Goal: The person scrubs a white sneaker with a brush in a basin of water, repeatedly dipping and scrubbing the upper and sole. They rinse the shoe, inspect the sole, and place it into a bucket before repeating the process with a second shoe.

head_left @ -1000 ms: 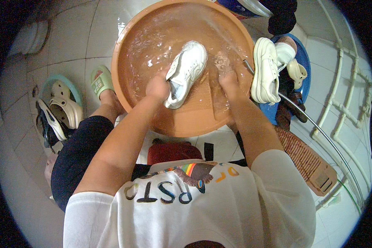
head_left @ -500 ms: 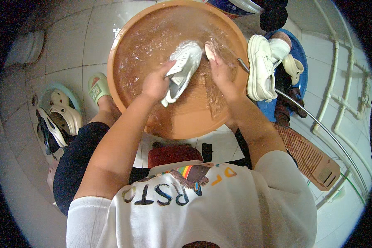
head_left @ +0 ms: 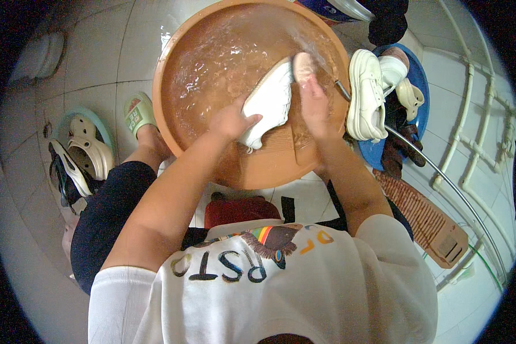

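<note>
White floor tiles surround a wide orange basin [head_left: 172, 74] of sudsy water, where a crouching person washes a white shoe [head_left: 268, 102]. Their left hand [head_left: 230, 119] is closed around the shoe's middle, thumb over the upper, holding it tilted above the water near the basin's right side. Their right hand [head_left: 311, 97] is wrapped around a pale scrubbing brush [head_left: 302, 64], pressed against the shoe's toe end.

Soaked and soapy, the shoe likely handles as slippery and somewhat heavier than when dry; its sole looks stiff while the upper should give under the fingers, so the firm waist, where the left hand sits, seems the safest grip. A lace trails loose from its lower end.

Just right of the basin, another white shoe [head_left: 366, 94] leans in a blue tub [head_left: 417, 80] with other footwear. A ribbed washboard [head_left: 424, 215] lies on the tiles lower right beside a thin metal pipe [head_left: 441, 172]. At left, pale clogs [head_left: 89, 146] rest in a light green bowl [head_left: 66, 119], and a green slipper [head_left: 137, 112] is on the person's foot.
</note>
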Demonstrator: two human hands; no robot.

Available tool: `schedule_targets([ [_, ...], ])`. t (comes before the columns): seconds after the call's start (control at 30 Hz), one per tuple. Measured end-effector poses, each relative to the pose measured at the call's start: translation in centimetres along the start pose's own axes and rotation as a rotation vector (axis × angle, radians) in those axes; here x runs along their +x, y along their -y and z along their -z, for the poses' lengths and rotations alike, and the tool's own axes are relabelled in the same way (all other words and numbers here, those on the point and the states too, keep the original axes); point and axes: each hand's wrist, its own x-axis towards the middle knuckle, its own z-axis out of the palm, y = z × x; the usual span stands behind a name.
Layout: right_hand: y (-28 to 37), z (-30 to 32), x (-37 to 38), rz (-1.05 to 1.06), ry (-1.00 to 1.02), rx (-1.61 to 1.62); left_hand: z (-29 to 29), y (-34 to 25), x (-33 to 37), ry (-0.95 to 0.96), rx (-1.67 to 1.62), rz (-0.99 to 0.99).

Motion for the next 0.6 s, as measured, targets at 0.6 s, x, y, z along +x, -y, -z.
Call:
schedule_targets([
  [0.6, 0.3, -0.9, -2.8, 0.028, 0.254, -0.180, 0.0, 2.6, 1.9, 0.140, -0.510, 0.309],
])
